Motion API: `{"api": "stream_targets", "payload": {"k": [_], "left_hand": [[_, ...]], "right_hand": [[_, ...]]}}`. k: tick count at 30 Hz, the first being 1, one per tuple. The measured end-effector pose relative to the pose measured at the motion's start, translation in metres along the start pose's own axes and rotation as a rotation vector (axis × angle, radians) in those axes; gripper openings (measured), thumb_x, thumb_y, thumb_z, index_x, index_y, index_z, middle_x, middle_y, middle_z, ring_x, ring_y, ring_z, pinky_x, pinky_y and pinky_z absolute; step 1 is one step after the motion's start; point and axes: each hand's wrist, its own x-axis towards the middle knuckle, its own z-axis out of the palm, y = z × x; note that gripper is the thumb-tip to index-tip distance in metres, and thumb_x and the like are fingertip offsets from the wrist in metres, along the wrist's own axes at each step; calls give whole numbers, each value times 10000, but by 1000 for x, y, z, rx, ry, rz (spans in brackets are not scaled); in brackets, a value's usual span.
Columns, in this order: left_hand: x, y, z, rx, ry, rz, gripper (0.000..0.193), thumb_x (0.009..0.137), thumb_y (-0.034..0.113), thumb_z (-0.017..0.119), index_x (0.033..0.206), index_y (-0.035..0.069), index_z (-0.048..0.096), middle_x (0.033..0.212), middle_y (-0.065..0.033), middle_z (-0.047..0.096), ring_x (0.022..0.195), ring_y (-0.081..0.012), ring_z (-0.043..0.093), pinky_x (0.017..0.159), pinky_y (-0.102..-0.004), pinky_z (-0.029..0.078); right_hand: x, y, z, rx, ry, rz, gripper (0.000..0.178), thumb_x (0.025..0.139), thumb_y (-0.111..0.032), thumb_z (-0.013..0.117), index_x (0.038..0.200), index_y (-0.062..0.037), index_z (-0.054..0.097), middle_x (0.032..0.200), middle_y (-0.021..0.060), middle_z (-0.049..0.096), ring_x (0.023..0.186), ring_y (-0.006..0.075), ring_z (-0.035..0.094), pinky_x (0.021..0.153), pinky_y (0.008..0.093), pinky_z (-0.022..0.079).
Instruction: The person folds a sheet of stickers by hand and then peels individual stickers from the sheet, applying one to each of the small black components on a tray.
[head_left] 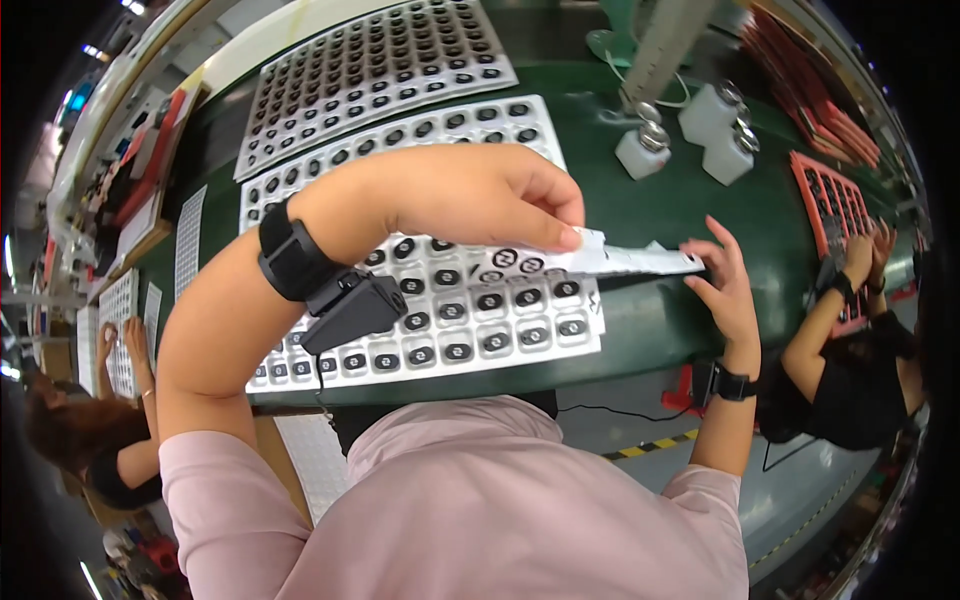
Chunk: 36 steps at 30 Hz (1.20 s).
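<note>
My left hand reaches over a pale moulded tray and pinches a thin white sheet between thumb and fingers. Round black marks show on the sheet's left part, below the hand. Its narrow right end tapers toward my right hand, whose fingers are spread around that end. Whether a fingertip touches it is hard to make out. Black oval pieces with light marks sit in the tray's cells in rows. My left forearm and hand hide part of the tray.
A second filled tray lies behind on the green tabletop. White bottles with metal tops stand at the back right, near a grey post. A co-worker's hands are at a red tray; another person works at far left.
</note>
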Motion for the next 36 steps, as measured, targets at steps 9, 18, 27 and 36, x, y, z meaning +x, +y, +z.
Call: {"api": "stream_targets", "payload": {"k": [9, 18, 27, 36], "left_hand": [[-85, -52, 26, -349, 110, 21, 205, 967, 244, 560, 947, 48, 616, 774, 54, 549, 705, -34, 465, 641, -205, 403], [-188, -136, 84, -1326, 432, 135, 296, 950, 104, 550, 1221, -10, 519, 1100, -93, 612, 992, -153, 594, 819, -292, 493], [-198, -152, 96, -730, 921, 136, 464, 870, -76, 564, 1307, -12, 423, 1161, -155, 610, 1055, -175, 608, 855, -301, 513], [-170, -170, 94, -712, 935, 88, 375, 870, -95, 557, 1227, -17, 470, 913, -54, 640, 830, -70, 609, 686, -189, 462]], "right_hand": [[-33, -42, 20, 401, 133, -97, 629, 773, 18, 656, 1344, 15, 391, 866, 34, 524, 820, 115, 509, 781, 246, 414], [-21, -80, 104, 348, 82, 99, 565, 798, 84, 575, 1333, 33, 400, 985, 57, 551, 891, 102, 549, 810, 215, 425], [3, -82, 141, 257, 155, 148, 533, 841, 91, 552, 1347, 20, 399, 1028, 79, 599, 905, 100, 574, 801, 213, 441], [16, -76, 151, -544, 314, -14, 371, 857, 17, 606, 1217, -2, 515, 1003, 69, 584, 902, 129, 551, 802, 255, 440]]}}
